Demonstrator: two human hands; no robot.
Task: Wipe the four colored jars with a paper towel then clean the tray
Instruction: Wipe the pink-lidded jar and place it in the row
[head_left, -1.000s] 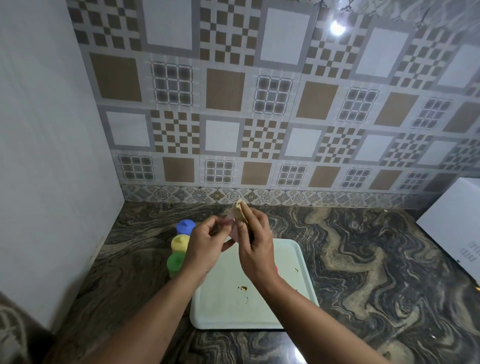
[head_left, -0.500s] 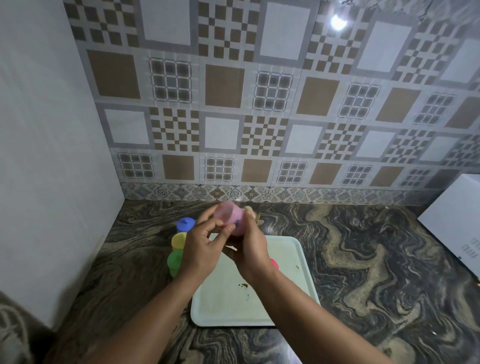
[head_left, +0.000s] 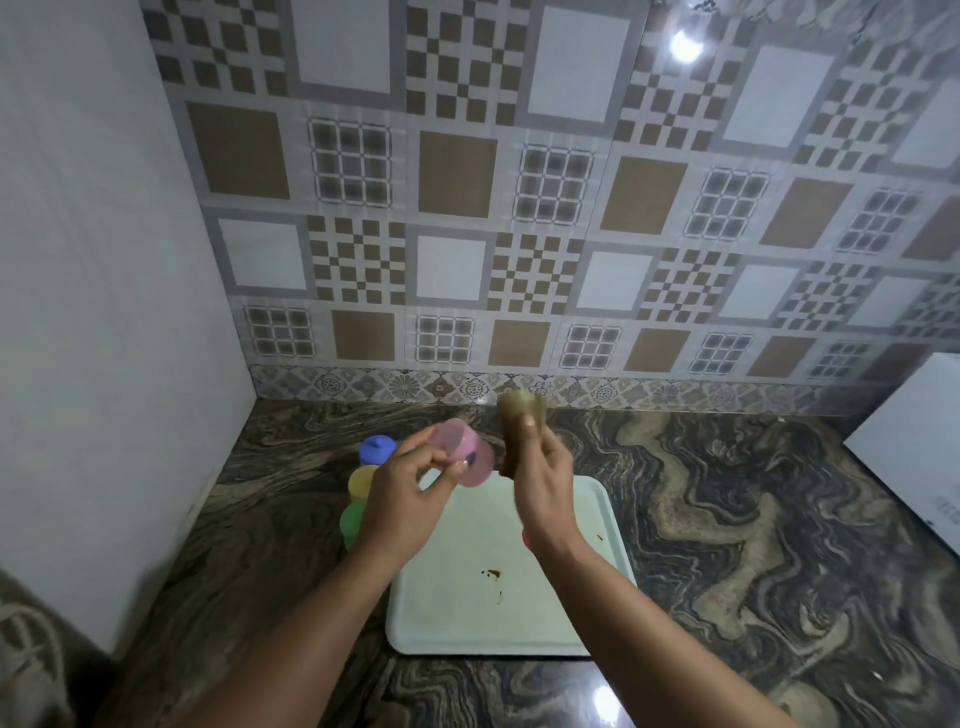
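Note:
My left hand (head_left: 405, 493) holds a pink jar (head_left: 464, 451) tilted on its side above the far edge of the pale tray (head_left: 467, 613). My right hand (head_left: 543, 478) grips a brownish, soiled paper towel (head_left: 519, 421), blurred by motion, just right of the jar. Blue (head_left: 377, 449), yellow (head_left: 363, 480) and green (head_left: 353, 522) jars stand in a row on the counter left of the tray. A bit of red lid (head_left: 526, 539) peeks out from under my right wrist. The tray has brown stains (head_left: 491, 574) near its middle.
A dark marbled counter (head_left: 727, 545) runs to a tiled back wall. A white panel (head_left: 104, 312) closes the left side. A white box (head_left: 914, 447) sits at the right edge.
The pink jar came up into view in my left hand and turned on its side. My right hand with the paper towel moved off the jar to the right.

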